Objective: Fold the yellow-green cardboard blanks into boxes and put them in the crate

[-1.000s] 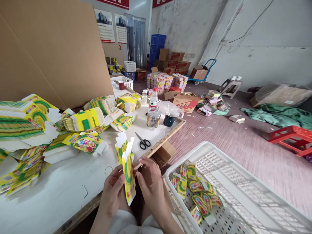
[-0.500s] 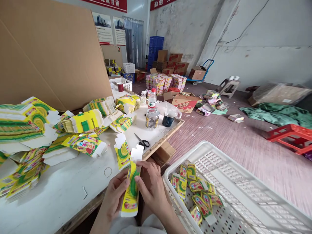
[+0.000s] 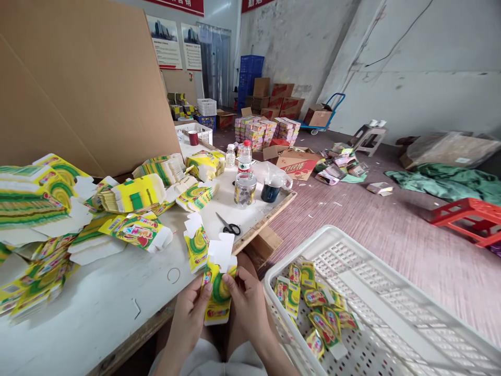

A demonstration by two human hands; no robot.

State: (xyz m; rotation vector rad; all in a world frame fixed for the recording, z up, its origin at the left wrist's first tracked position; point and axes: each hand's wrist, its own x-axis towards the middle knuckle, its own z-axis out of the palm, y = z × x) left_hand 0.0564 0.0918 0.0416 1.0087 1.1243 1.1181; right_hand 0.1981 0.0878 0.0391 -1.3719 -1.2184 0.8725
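A small yellow and green carton (image 3: 219,300) is held upright over my lap, its white top flaps standing open. My left hand (image 3: 190,308) grips its left side with the thumb on the front. From the right, my right hand (image 3: 247,297) pinches the other edge, thumb across the printed face. Just behind it, another carton (image 3: 197,244) with raised flaps leans on the white table (image 3: 156,292). Black scissors (image 3: 229,225) lie farther back near the table edge.
Flat carton stacks (image 3: 135,194) cover the table's left. A white plastic basket (image 3: 332,235) with several cartons stands on my right. A jar (image 3: 245,190), a bottle (image 3: 245,156) and a dark mug (image 3: 270,192) are near the far corner. A red stool (image 3: 469,219) is farther right.
The carton has turned and been squeezed wider, so its front and open flaps face me more. Both hands have shifted slightly, and the right fingers have closed onto the carton's edge.
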